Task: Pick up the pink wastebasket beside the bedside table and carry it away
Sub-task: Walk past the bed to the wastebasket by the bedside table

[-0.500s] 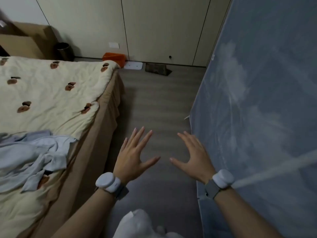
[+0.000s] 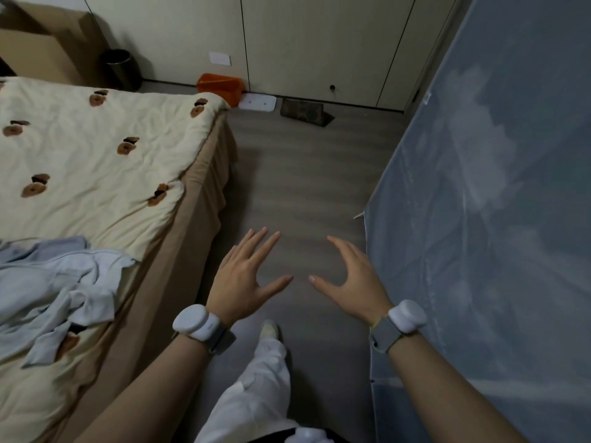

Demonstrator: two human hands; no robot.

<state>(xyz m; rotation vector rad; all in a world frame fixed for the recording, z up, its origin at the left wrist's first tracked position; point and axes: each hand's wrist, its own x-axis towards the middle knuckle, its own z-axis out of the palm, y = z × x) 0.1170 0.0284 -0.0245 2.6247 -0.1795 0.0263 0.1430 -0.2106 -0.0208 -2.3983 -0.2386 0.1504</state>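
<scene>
No pink wastebasket and no bedside table show in the head view. My left hand and my right hand are held out in front of me over the grey floor, palms down, fingers spread, holding nothing. Each wrist wears a white band. An orange bin-like container stands at the far wall, past the bed's corner. A dark cylindrical bin stands further left by a cardboard box.
A bed with a cream quilt and a pale blue garment fills the left. A blue-grey cloth panel rises on the right. Between them runs a floor aisle toward cream cupboard doors. A white flat device and a dark object lie there.
I have stepped forward along the aisle; my leg in white trousers now reaches ahead below my hands. Both hands stay spread and empty.
</scene>
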